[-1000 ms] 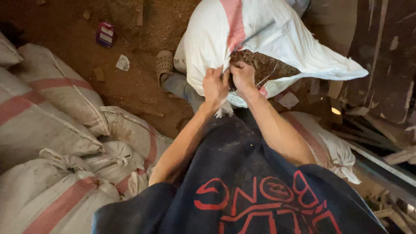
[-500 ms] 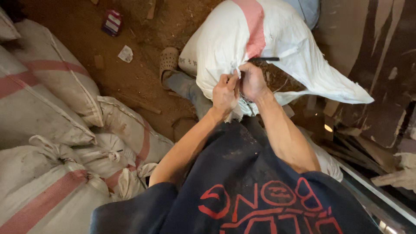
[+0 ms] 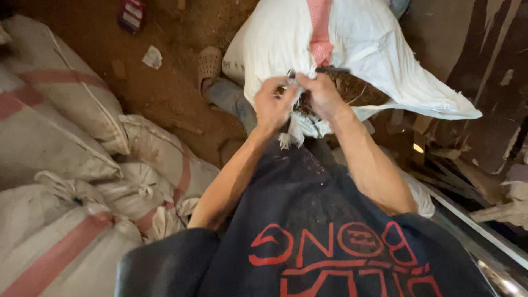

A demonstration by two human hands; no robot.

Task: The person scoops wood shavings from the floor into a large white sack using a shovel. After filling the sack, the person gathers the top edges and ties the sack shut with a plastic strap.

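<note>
Since a moment ago both hands have shifted closer together at the mouth of the white woven sack with a pink stripe (image 3: 352,38), the left hand (image 3: 272,104) and right hand (image 3: 322,96) each pinching its gathered cloth edge just over the brown fibrous filling (image 3: 357,88), so the opening looks nearer to being drawn shut.

Open white woven sack (image 3: 363,44) with a red stripe: centre top, mouth gathered at its near edge. Filled white sacks with red bands (image 3: 60,110): stacked along the left side, tied shut. Small flat packet (image 3: 131,15), red and purple with white panels: on the dirt floor, top left.
</note>
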